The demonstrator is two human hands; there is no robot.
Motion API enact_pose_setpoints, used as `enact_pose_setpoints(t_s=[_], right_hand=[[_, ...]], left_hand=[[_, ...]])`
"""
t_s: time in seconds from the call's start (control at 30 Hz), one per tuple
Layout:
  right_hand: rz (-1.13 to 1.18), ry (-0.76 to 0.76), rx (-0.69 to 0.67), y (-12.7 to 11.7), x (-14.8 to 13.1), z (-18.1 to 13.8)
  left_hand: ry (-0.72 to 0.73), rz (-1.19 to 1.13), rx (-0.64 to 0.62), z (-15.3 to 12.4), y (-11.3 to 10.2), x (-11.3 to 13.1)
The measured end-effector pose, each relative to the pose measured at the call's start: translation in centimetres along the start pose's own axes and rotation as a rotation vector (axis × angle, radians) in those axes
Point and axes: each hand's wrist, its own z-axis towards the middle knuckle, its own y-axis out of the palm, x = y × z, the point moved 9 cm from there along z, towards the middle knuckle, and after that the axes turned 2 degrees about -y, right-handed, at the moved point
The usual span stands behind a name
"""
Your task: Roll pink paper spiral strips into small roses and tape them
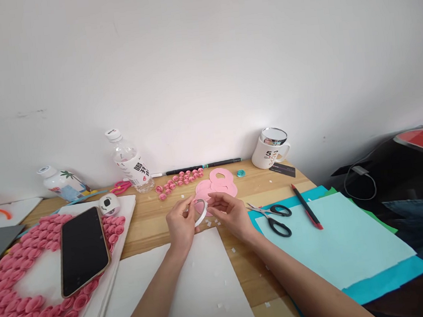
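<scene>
A narrow roll of white tape (202, 213) is held on edge between the thumb and fingers of my left hand (181, 223), above the desk. My right hand (232, 213) is right beside the roll, its thumb and forefinger bent toward the rim with a small gap between them. I cannot tell whether its fingertips touch the tape. Behind the hands lie pink paper cutouts (221, 178) with holes in them, partly overlapping. Several small rolled pink paper flowers (179, 180) sit to their left, and one teal rolled flower (240, 173) to their right.
Black-handled scissors (271, 216) and a pen (307, 206) lie at right by pale blue paper (335, 246). A white mug (268, 149) and a bottle (131, 163) stand near the wall. At left, a phone (83, 250) rests on a pink flower ring (27, 306). White paper (209, 288) lies in front.
</scene>
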Motion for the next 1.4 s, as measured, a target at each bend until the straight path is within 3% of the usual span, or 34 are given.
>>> enact_pose_setpoints(t_s=[0.13, 0.3, 0.4, 0.5, 0.57, 0.7, 0.77, 0.87, 1.07, 1.2, 1.33, 1.4], right_hand=[[-0.194, -0.167, 0.007, -0.1, -1.6, -0.4], [-0.718, -0.611, -0.04, 1.5, -5.7, -2.1], [-0.88, -0.719, 0.046, 0.7, -8.4, -2.6], [-0.927, -0.591, 0.162, -2.7, -10.2, -2.2], [-1.066, -0.401, 0.083, -4.9, -9.6, -2.0], [-1.517, 0.122, -0.175, -10.1, -4.8, -3.5], [-1.576, 0.218, -0.279, -11.2, -3.1, -4.6], [-1.631, 0.257, -0.279, -11.9, -2.1, -5.1], [-1.516, 0.257, -0.238, -12.4, -2.1, -4.4], [-1.117, 0.319, -0.175, -12.8, -2.8, -4.0], [-0.575, 0.33, -0.273, -8.9, -2.6, -3.3], [-0.421, 0.318, -0.355, -6.1, -2.3, -2.8]], left_hand=[[0.003, 0.003, 0.001, 0.1, 0.0, -0.2], [-0.043, -0.033, 0.027, 0.2, -0.3, -0.9], [-0.059, -0.067, 0.053, 0.4, -0.6, -1.2], [-0.048, -0.076, 0.069, 0.6, -0.9, -1.3], [-0.046, -0.069, 0.084, 0.7, -1.0, -1.4], [-0.102, -0.071, 0.108, 0.7, -1.2, -1.8], [-0.136, -0.072, 0.106, 0.6, -1.1, -1.8], [-0.164, -0.065, 0.095, 0.4, -1.0, -1.8], [-0.146, -0.08, 0.128, 0.4, -1.3, -1.7], [-0.17, -0.119, 0.151, 0.6, -1.5, -1.9], [-0.206, -0.137, 0.144, 0.5, -1.5, -2.1], [-0.209, -0.144, 0.14, 0.5, -1.5, -2.1]])
